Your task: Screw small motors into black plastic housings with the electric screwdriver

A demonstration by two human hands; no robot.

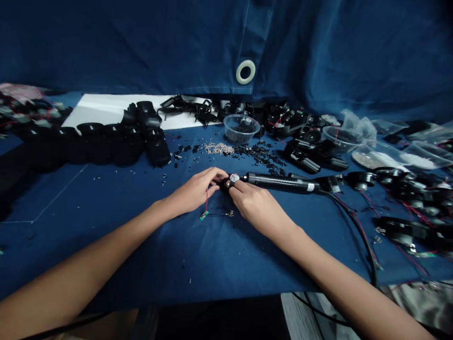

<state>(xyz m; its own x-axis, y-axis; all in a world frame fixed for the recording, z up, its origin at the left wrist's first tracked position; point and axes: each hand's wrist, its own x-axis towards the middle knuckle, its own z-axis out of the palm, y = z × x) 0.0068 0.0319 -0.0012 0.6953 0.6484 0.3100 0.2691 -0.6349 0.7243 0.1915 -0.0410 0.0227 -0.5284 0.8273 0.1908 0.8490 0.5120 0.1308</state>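
Observation:
My left hand (194, 191) and my right hand (255, 205) meet over a small black part with a round white face (233, 178), and the fingers of both pinch it. A black cylindrical electric tool (279, 182) lies to the right, its tip almost at that part. A thin red wire (206, 200) runs down from under my left fingers to a small green circuit board (204, 216). A fine wire leads from the board to a tiny metal piece (230, 213).
The blue cloth-covered table (141, 264) is strewn with small black bits and a pale heap of screws (219, 148). Black housings, some with red wires, lie along the back and right. Clear plastic bowls (241, 128) stand behind. A blue tarp hangs at the back.

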